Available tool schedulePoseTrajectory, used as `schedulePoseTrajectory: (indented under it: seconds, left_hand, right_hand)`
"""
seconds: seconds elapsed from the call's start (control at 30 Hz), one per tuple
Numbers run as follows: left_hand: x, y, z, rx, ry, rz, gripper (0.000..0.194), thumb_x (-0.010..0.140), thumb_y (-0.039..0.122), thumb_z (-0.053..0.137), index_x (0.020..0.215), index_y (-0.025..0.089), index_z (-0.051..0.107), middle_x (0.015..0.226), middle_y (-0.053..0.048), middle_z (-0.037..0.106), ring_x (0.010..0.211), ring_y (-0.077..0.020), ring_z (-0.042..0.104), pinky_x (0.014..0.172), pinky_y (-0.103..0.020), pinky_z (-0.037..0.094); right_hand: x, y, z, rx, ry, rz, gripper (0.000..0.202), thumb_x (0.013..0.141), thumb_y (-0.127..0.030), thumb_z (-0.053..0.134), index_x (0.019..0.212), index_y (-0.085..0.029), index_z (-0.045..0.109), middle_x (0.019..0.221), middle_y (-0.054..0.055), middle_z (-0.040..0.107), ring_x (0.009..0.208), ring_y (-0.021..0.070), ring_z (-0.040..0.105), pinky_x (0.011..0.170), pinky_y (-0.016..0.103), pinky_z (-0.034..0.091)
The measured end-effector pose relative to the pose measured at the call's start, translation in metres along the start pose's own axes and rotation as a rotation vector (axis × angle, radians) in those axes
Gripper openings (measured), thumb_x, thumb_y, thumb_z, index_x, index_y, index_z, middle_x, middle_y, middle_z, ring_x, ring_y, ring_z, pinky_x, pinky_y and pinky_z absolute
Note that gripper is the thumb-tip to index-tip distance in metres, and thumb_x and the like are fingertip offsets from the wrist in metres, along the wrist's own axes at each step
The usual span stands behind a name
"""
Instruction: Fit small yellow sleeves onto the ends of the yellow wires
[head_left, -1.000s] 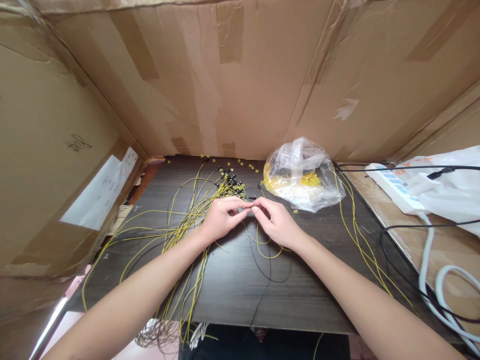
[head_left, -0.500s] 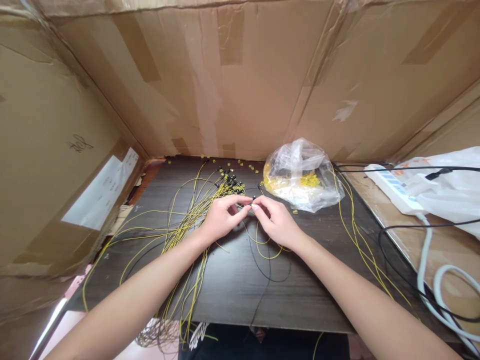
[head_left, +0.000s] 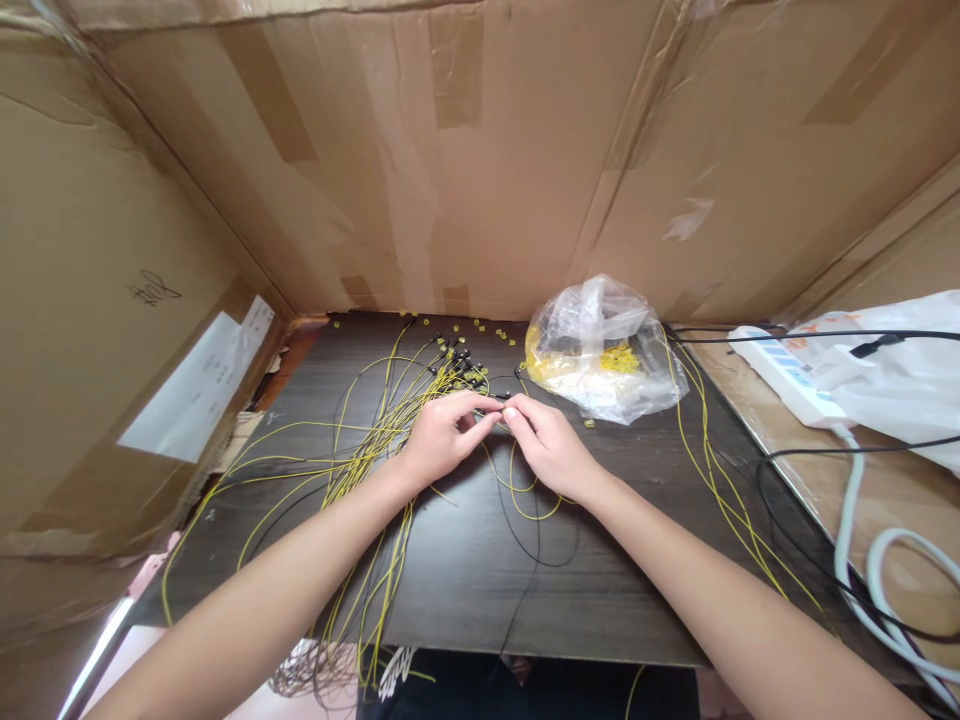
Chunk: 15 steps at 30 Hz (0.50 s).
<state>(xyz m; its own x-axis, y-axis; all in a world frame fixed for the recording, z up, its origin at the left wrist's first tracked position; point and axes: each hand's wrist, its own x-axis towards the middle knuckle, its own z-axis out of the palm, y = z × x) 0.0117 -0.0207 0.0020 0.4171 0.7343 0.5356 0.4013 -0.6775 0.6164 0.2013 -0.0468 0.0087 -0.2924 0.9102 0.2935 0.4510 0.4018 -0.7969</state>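
Note:
Above the middle of the dark table, my left hand and my right hand meet with thumbs and index fingers pinched together. Between the fingertips a small black piece shows only in part; its exact kind is hidden. A yellow wire and a thin black wire loop on the table below my hands. Just beyond my left hand lies a cluster of small black wire ends among tiny yellow pieces. From it a bundle of yellow and black wires runs under my left forearm.
A clear plastic bag with small yellow pieces stands at the back right. Tall cardboard walls enclose the table. To the right are a white power strip, a thick white cable and several yellow wires.
My fingertips have drawn slightly closer around the small black piece. The wires, bag and loose pieces stay where they were; the view has shifted very slightly.

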Motion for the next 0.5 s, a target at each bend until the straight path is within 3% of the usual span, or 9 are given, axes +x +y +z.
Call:
schedulePoseTrajectory:
  seconds: [0.23, 0.5]
  left_hand:
    - [-0.0005, -0.002, -0.0031, 0.06, -0.03, 0.106, 0.014, 0.097, 0.025, 0.063, 0.103, 0.017, 0.074, 0.091, -0.004, 0.076, 0.061, -0.01, 0.061, 0.063, -0.024, 0.052]
    - [-0.0003, 0.0035, 0.004, -0.095, 0.019, -0.121, 0.013, 0.092, 0.026, 0.068, 0.099, 0.016, 0.073, 0.082, -0.002, 0.076, 0.054, -0.0083, 0.061, 0.056, -0.02, 0.052]
  right_hand:
    - [0.0012, -0.0008, -0.0009, 0.053, -0.038, 0.022, 0.029, 0.104, -0.035, 0.039, 0.083, -0.021, 0.054, 0.075, 0.0, 0.056, 0.071, 0.0161, 0.052, 0.068, 0.028, 0.039]
    - [0.0012, -0.0018, -0.004, -0.033, 0.019, -0.002, 0.027, 0.102, -0.035, 0.044, 0.08, -0.021, 0.052, 0.072, 0.0, 0.055, 0.068, 0.0161, 0.052, 0.065, 0.029, 0.037]
